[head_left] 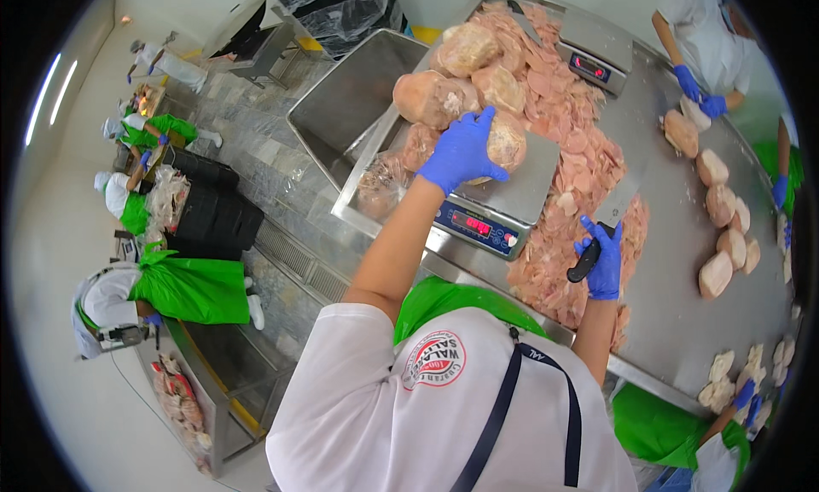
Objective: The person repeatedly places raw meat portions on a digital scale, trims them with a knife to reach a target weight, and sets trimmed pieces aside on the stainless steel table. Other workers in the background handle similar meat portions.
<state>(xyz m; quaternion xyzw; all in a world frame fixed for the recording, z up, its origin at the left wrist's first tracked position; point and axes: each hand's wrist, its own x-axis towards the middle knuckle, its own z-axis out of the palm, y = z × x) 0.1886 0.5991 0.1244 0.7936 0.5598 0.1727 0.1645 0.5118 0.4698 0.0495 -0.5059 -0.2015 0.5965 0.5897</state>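
Observation:
My left hand (465,151), in a blue glove, is closed on a round ham (508,142) with a pale netted-looking surface. That ham is at the weighing plate of a digital scale (476,226) with a lit red display. More round hams (426,98) are piled just beyond, some on the scale side. In my right hand (602,262), also gloved in blue, is a knife (583,262) by its black handle. Its broad blade (618,200) points away from me, over a long heap of pink meat slices (567,193).
A second scale (597,61) stands at the far side of the steel table (665,236). Rounded meat pieces (721,206) line the right. A deep steel tub (341,91) adjoins the left. Co-workers' gloved hands (699,91) are across the table and at lower right (747,398).

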